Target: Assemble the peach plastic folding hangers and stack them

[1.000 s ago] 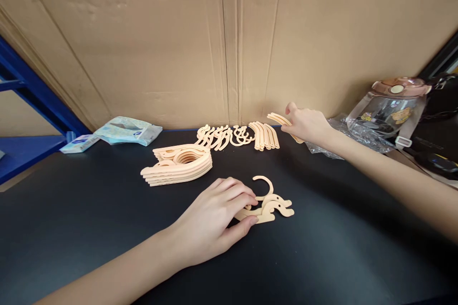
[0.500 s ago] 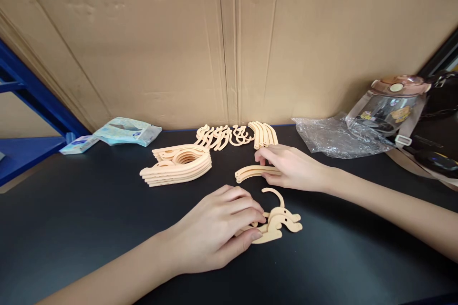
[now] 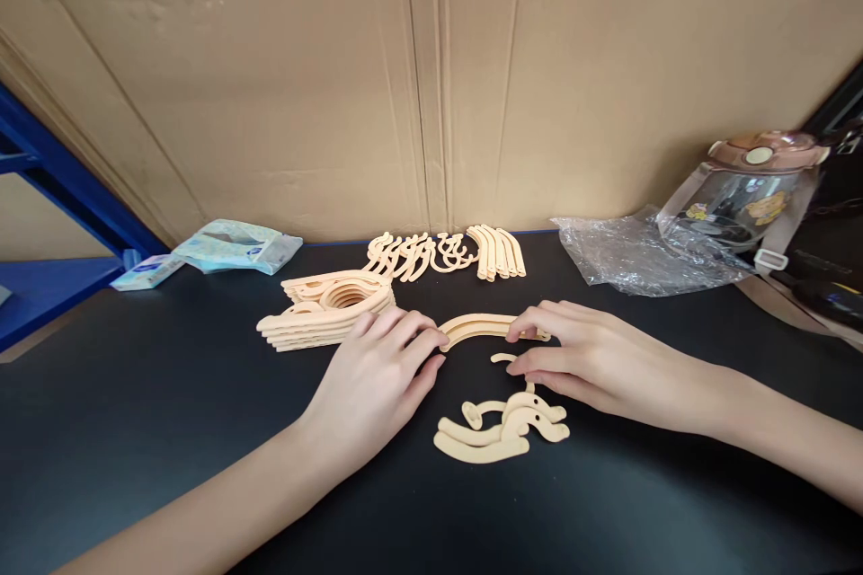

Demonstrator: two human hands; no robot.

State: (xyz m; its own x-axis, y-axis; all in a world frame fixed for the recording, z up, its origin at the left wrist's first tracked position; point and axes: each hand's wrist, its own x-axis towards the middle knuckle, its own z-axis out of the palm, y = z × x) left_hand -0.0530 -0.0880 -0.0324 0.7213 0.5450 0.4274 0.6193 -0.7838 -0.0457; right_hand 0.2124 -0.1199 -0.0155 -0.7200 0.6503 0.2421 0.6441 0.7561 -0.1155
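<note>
My left hand (image 3: 387, 368) is open, its fingertips at the left end of a pair of curved beige strips (image 3: 475, 323) lying side by side. Over the right end of those strips is my right hand (image 3: 593, 358), fingers apart, partly covering them and a thin curved hook piece (image 3: 502, 358). Nearer me lie flat beige pieces (image 3: 482, 445), two with rounded, holed ends overlapping, and a small curved piece with a round end (image 3: 475, 414). A stack of beige pieces like folded hangers (image 3: 324, 323) sits behind my left hand, partly hidden by it.
Along the back of the black table (image 3: 168, 431) are several hook pieces (image 3: 401, 257) and a row of curved strips (image 3: 497, 252). Tissue packs (image 3: 235, 247) lie back left. Clear plastic wrapping (image 3: 627, 256) and a strapped bottle (image 3: 755, 198) stand right, before a cardboard wall (image 3: 270, 81).
My left hand has left the flat near pieces and moved back left to the strips' end. My right hand has shifted right and slightly nearer, its fingers spreading; the near pieces are now uncovered.
</note>
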